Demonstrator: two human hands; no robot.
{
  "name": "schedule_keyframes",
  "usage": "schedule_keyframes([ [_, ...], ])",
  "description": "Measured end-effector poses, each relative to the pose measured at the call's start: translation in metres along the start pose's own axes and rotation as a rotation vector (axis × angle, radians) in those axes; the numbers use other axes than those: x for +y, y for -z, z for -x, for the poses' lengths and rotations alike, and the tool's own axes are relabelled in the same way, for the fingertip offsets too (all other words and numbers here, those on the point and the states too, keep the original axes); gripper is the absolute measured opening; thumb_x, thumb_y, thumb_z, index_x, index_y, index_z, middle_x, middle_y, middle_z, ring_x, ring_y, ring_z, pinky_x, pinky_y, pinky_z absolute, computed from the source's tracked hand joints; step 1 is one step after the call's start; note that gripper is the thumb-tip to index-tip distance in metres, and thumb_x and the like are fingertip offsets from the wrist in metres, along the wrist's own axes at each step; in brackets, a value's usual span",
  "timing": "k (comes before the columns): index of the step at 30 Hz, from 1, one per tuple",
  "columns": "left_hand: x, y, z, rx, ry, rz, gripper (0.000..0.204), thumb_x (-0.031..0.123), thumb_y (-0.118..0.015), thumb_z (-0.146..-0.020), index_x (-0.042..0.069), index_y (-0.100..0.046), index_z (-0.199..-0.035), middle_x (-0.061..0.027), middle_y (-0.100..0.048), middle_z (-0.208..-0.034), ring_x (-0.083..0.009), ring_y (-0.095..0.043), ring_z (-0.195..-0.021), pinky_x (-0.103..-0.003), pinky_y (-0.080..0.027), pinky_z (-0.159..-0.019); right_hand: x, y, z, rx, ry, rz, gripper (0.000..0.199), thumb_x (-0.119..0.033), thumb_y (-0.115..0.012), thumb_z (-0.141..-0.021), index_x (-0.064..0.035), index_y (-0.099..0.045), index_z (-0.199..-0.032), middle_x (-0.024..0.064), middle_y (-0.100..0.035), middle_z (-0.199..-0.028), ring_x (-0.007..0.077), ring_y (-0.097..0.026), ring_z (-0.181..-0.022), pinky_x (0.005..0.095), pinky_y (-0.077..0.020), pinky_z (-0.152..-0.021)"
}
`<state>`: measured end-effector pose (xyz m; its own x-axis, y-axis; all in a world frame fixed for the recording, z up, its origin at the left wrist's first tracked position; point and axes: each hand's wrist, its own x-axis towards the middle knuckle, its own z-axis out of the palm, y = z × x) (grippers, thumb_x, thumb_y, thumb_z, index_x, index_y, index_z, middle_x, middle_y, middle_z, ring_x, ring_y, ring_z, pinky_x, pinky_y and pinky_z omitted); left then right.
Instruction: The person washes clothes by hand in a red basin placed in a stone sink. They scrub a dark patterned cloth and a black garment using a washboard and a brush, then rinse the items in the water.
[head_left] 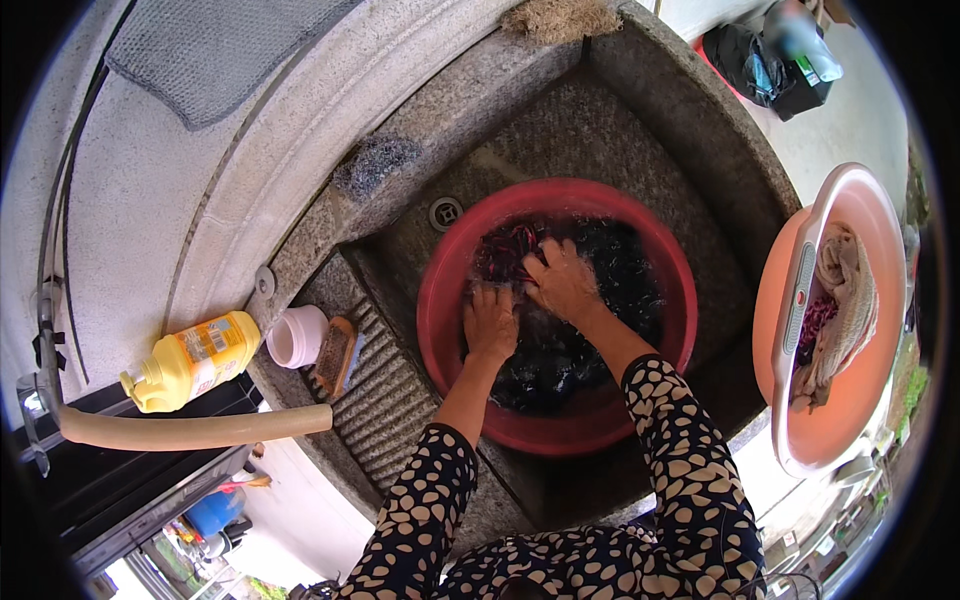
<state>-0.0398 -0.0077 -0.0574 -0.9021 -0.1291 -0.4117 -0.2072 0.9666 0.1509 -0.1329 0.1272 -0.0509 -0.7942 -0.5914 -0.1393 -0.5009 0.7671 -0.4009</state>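
Dark, red-streaked cloth [508, 250] apparently lies under the fingers [553, 252].

1. Left sleeve [420, 497]: dark navy or black cloth with irregular cream spots, shaped like pebbles, ending partway down the forearm.
2. Right sleeve [690, 450]: same dark cloth and cream spots, packed closely, also stopping short of the wrist.
3. Shirt front [575, 568]: matching spotted pattern, seen along the lower edge.
4. Left hand [490, 322]: bare, as is the wrist.
5. Right hand [566, 285]: bare too, wrist included.
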Motion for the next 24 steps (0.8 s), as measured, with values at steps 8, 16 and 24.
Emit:
schedule_keyframes([
  [8,-0.002,0.075,0.033,0.086,0.672,1.980,0.063,0.050,-0.056,-0.087,0.008,-0.045,-0.133,-0.0114,-0.053,-0.124,-0.0192,-0.053,-0.107,-0.032,-0.047,-0.086,-0.028,0.012,0.002,0.427,-0.212,-0.647,0.025,-0.017,-0.062,-0.071,-0.0001,-0.058,-0.090,0.0180,-0.061,-0.094,0.0349,-0.061,-0.086,0.0422,-0.0485,-0.075],
  [16,-0.025,0.051,0.073,-0.304,-0.167,2.596,0.057,0.052,-0.044,-0.092,0.010,-0.043,-0.132,-0.0083,-0.050,-0.127,-0.0210,-0.050,-0.114,-0.038,-0.048,-0.088,-0.147,0.087,0.126,0.012,0.289,-1.122,0.024,-0.015,-0.065,-0.065,-0.0093,-0.060,-0.088,0.0031,-0.051,-0.070,0.0158,-0.052,-0.067,0.0326,-0.0402,-0.064],
  [24,0.025,0.060,0.098,-0.240,0.415,2.486,0.049,0.048,-0.043,-0.094,0.012,-0.048,-0.126,-0.0062,-0.054,-0.121,-0.0216,-0.052,-0.111,-0.040,-0.047,-0.090,-0.136,0.070,0.053,0.430,-0.172,-0.398,0.028,-0.038,-0.064,-0.074,-0.0099,-0.062,-0.068,0.0095,-0.060,-0.067,0.0304,-0.062,-0.061,0.0435,-0.0498,-0.053],
])
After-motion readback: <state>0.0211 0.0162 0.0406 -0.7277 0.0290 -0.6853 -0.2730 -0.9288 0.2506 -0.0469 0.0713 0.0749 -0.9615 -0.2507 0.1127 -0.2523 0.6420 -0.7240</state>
